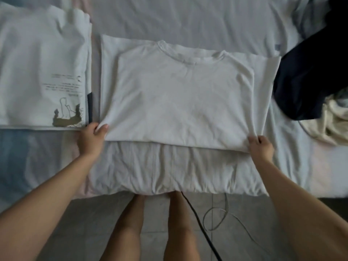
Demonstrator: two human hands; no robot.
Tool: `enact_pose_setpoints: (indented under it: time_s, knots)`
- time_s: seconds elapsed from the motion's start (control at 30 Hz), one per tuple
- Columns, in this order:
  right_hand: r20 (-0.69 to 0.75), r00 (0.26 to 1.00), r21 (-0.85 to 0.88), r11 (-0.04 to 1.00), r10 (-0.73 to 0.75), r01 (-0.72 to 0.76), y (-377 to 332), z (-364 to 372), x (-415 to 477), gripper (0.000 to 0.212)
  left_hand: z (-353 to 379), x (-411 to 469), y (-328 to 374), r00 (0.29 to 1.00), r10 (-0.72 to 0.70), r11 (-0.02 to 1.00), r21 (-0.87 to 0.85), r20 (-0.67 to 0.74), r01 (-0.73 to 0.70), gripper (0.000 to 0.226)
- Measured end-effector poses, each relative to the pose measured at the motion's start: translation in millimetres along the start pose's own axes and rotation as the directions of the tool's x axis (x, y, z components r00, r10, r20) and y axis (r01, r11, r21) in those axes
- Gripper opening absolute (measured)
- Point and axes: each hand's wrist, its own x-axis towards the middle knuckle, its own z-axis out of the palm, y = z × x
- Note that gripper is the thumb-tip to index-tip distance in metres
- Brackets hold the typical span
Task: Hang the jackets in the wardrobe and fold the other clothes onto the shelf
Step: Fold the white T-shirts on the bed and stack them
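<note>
On the bed, left hand and right hand pinch T-shirt corners.

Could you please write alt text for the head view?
The left hand and right hand pinch the near corners of a plain white T-shirt folded on a pale bedsheet; a folded white printed T-shirt lies to its left.

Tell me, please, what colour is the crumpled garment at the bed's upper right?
The crumpled fabric garment is dark navy blue; head view.

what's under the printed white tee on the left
Under the printed tee, a dark navy strip of fabric peeks out at its right edge; the rest beneath is covered.
</note>
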Motion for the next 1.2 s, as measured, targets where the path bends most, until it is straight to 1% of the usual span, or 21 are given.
enact_pose_setpoints:
  time_s: [0.07, 0.17, 0.23, 0.33, 0.43, 0.47, 0.5, 0.57, 0.6, 0.67, 0.7, 0.77, 0.83, 0.87, 0.9, 0.97, 1.03, 1.07, 1.13, 1.17, 1.2]
  knots:
    - [-0.027, 0.999, 0.036, 0.999, 0.032, -0.031, -0.2, 2.6, -3.5, 0.030, -0.3, -7.6, 5.7, 0.999, -0.046, 0.999, 0.006, -0.018, 0.046, 0.042]
    - [-0.086, 0.986, 0.103, 0.985, 0.146, -0.137, 5.8, 9.1, -13.5, 0.033, 2.5, -19.4, 9.5, 0.990, -0.131, 0.991, -0.017, -0.049, 0.131, 0.025]
    - [-0.117, 0.968, 0.145, 0.968, 0.223, -0.206, 9.7, 13.5, -17.7, 0.035, 4.2, -21.2, 10.9, 0.981, -0.186, 0.982, -0.042, -0.062, 0.183, 0.027]
    - [-0.163, 0.922, 0.207, 0.926, 0.350, -0.315, 5.2, 18.0, -17.2, 0.041, 3.7, -16.3, 12.8, 0.979, -0.201, 0.971, -0.136, -0.035, 0.195, 0.033]
    - [-0.210, 0.838, 0.251, 0.856, 0.503, -0.451, 3.4, 11.2, -24.0, 0.054, 5.7, -5.8, 6.3, 0.985, -0.172, 0.969, -0.185, -0.023, 0.165, 0.048]
    - [-0.159, 0.855, 0.247, 0.858, 0.494, -0.449, 4.1, 11.9, -29.3, 0.053, 5.3, -3.4, 2.8, 0.984, -0.178, 0.968, -0.185, -0.017, 0.171, 0.046]
    - [-0.066, 0.896, 0.268, 0.872, 0.440, -0.409, 4.7, 13.4, -34.6, 0.051, 6.0, -2.9, 2.7, 0.983, -0.184, 0.962, -0.208, -0.013, 0.178, 0.042]
    - [0.109, 0.933, 0.334, 0.872, 0.343, -0.359, 1.9, 17.5, -38.3, 0.047, 6.7, -3.3, 1.4, 0.973, -0.231, 0.921, -0.319, 0.016, 0.224, 0.039]
    - [0.145, 0.941, 0.389, 0.857, 0.304, -0.337, -2.5, 17.4, -38.9, 0.046, 6.9, -3.5, 0.1, 0.963, -0.264, 0.879, -0.399, 0.047, 0.261, 0.036]
    - [0.177, 0.939, 0.543, 0.766, 0.296, -0.344, -3.6, 18.5, -32.7, 0.042, 5.5, -3.3, -2.4, 0.943, -0.326, 0.803, -0.505, 0.073, 0.317, 0.034]
    - [0.170, 0.934, 0.589, 0.728, 0.313, -0.351, -2.2, 18.7, -29.8, 0.042, 3.5, -2.2, -5.1, 0.937, -0.344, 0.786, -0.529, 0.058, 0.321, 0.035]
    - [0.189, 0.873, 0.636, 0.622, 0.449, -0.457, -3.1, 18.7, -32.5, 0.049, 1.2, 0.7, -9.6, 0.928, -0.369, 0.767, -0.548, 0.047, 0.333, 0.037]
    - [0.188, 0.820, 0.693, 0.519, 0.540, -0.500, -0.1, 19.7, -37.1, 0.045, 1.3, 1.8, -12.2, 0.924, -0.376, 0.739, -0.577, 0.076, 0.348, 0.035]
    - [0.172, 0.821, 0.722, 0.498, 0.544, -0.481, -3.8, 18.0, -41.2, 0.041, 2.5, 1.6, -12.9, 0.921, -0.376, 0.714, -0.601, 0.102, 0.358, 0.033]
    - [0.140, 0.842, 0.756, 0.492, 0.521, -0.431, -9.2, 20.8, -43.4, 0.041, 3.5, 1.0, -12.7, 0.920, -0.372, 0.694, -0.620, 0.126, 0.365, 0.033]
    - [0.087, 0.856, 0.836, 0.430, 0.509, -0.341, -20.5, 26.5, -47.3, 0.042, 2.7, -0.8, -11.6, 0.929, -0.342, 0.690, -0.633, 0.143, 0.351, 0.032]
    - [-0.014, 0.899, 0.878, 0.436, 0.438, -0.199, -48.9, 30.2, -58.0, 0.024, -0.1, -4.7, -6.5, 0.944, -0.294, 0.691, -0.649, 0.153, 0.320, 0.031]
    - [-0.115, 0.928, 0.875, 0.478, 0.354, -0.074, -67.7, 35.5, -64.9, 0.012, -1.6, -7.0, -3.7, 0.950, -0.262, 0.694, -0.651, 0.168, 0.307, 0.031]
    - [-0.295, 0.949, 0.772, 0.613, 0.108, 0.170, -105.8, 58.2, -89.1, 0.022, -5.8, -11.9, 0.1, 0.963, -0.177, 0.727, -0.632, 0.205, 0.269, 0.032]
    - [-0.350, 0.937, 0.716, 0.637, -0.026, 0.285, -124.2, 75.1, -104.2, 0.021, -10.4, -14.2, 0.5, 0.966, -0.132, 0.753, -0.611, 0.221, 0.242, 0.033]
    - [-0.357, 0.921, 0.677, 0.636, -0.157, 0.370, -142.0, 93.9, -124.4, 0.017, -16.9, -14.2, -1.8, 0.969, -0.080, 0.780, -0.590, 0.235, 0.207, 0.032]
